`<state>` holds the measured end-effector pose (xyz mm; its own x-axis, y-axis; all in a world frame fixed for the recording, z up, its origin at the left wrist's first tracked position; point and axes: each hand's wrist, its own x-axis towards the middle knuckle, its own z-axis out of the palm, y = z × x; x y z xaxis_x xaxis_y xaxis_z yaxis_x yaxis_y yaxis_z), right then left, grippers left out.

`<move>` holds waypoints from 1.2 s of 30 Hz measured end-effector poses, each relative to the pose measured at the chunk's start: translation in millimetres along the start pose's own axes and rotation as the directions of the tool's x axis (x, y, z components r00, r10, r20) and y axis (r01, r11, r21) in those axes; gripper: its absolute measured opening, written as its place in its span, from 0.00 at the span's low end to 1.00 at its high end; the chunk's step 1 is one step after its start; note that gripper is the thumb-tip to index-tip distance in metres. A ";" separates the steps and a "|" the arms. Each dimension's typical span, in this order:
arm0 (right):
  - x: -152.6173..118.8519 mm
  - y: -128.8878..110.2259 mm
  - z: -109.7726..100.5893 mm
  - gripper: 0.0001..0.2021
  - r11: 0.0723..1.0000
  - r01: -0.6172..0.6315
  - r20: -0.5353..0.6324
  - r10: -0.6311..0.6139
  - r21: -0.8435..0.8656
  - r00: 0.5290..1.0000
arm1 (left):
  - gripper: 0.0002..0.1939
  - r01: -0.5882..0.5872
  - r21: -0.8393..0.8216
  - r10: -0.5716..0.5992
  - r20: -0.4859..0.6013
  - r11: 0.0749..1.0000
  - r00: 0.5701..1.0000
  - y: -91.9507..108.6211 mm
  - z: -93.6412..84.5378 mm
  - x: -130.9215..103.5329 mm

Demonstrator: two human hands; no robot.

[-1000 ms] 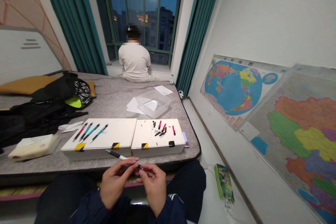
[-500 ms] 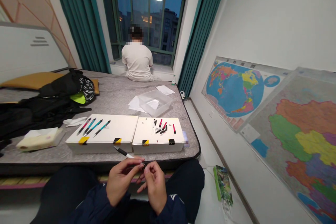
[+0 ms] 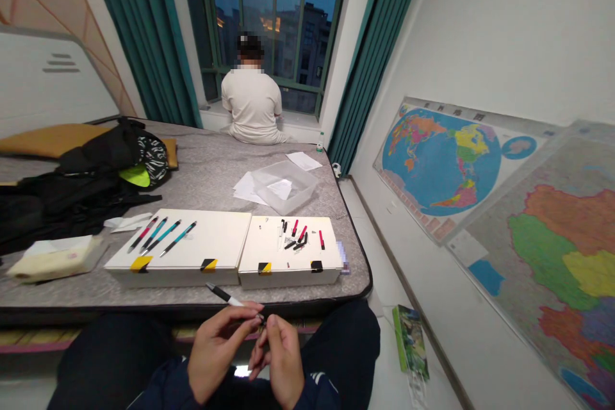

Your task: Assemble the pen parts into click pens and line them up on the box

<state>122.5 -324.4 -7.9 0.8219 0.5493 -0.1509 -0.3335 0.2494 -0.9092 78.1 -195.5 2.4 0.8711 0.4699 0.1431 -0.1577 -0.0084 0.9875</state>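
Note:
My left hand (image 3: 218,346) pinches a pen (image 3: 223,295) with a white barrel and a black grip; its tip points up and left, towards the boxes. My right hand (image 3: 284,355) is closed at the pen's other end, thumb and forefinger pressed together. A small dark piece shows between the two hands, too small to name. Beyond them lies a white box (image 3: 216,240) bearing several assembled pens (image 3: 163,236), red and blue. On the white box to its right (image 3: 254,256) are scattered pen parts (image 3: 302,237) in black, red and white.
Behind the boxes sits a clear plastic bin (image 3: 302,189) by some papers (image 3: 245,189). A tissue pack (image 3: 57,256) and black bags (image 3: 52,195) lie left on the bed. A person (image 3: 252,102) sits by the window, facing away. A green box (image 3: 410,339) stands on the floor.
The view has shifted slightly. My hands keep their hold on the pen; the right thumb and forefinger sit a little farther from the left fingertips.

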 end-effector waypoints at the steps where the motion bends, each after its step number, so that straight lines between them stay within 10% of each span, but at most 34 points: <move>1: 1.8 0.1 -0.4 0.25 1.000 -0.006 0.004 0.006 0.002 1.000 | 0.04 0.004 -0.001 -0.004 -0.007 1.000 1.000 -0.8 0.2 1.9; 16: 8.5 -3.0 3.5 0.26 0.997 -0.062 0.041 0.063 -0.035 0.997 | 0.07 0.048 0.049 -0.047 -0.011 0.998 0.999 5.9 -2.9 10.7; 25: -4.9 -3.1 6.1 0.25 0.955 0.000 0.094 0.029 -0.295 0.995 | 0.28 0.097 -0.166 -0.096 0.013 0.981 0.995 24.8 -0.5 4.2; 36: -10.0 6.1 8.0 0.20 0.894 0.069 0.140 -0.008 -0.443 0.990 | 0.23 0.137 -0.072 -0.141 -0.045 0.988 0.989 19.8 -45.5 14.4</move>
<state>108.6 -322.0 -8.9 0.7519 0.6534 -0.0883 -0.0369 -0.0921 -0.9951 66.4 -148.7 21.0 0.8630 0.5052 -0.0003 -0.0697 0.1197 0.9904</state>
